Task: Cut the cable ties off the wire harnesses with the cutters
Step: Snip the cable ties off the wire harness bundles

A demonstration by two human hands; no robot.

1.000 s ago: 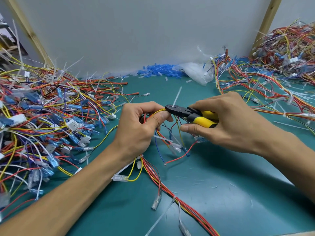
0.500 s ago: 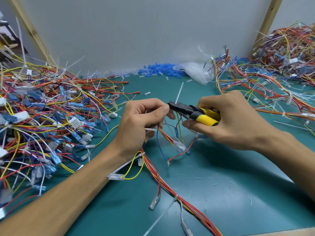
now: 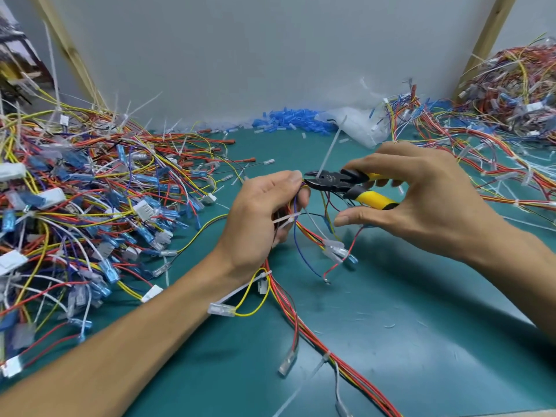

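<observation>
My left hand (image 3: 264, 215) grips a wire harness (image 3: 285, 302) of red, yellow and blue wires above the green mat. A white cable tie (image 3: 329, 152) sticks up from the bundle just past my fingertips. My right hand (image 3: 421, 200) holds the yellow-handled cutters (image 3: 346, 185), whose black jaws sit at the base of that tie, against my left fingertips. A second white tie (image 3: 284, 221) wraps the bundle under my left fingers. The harness trails toward the bottom edge with clear connectors on its ends.
A large heap of harnesses (image 3: 75, 206) with ties covers the left of the mat (image 3: 421, 326). More harnesses (image 3: 496, 130) pile at the right and back right. Blue sleeves (image 3: 288, 118) and a clear plastic bag (image 3: 358, 127) lie by the back wall.
Both hands have shifted slightly with the bundle. The cutter jaws have come closer to my left fingertips, at the foot of the upright tie, and the handles look wider apart.
</observation>
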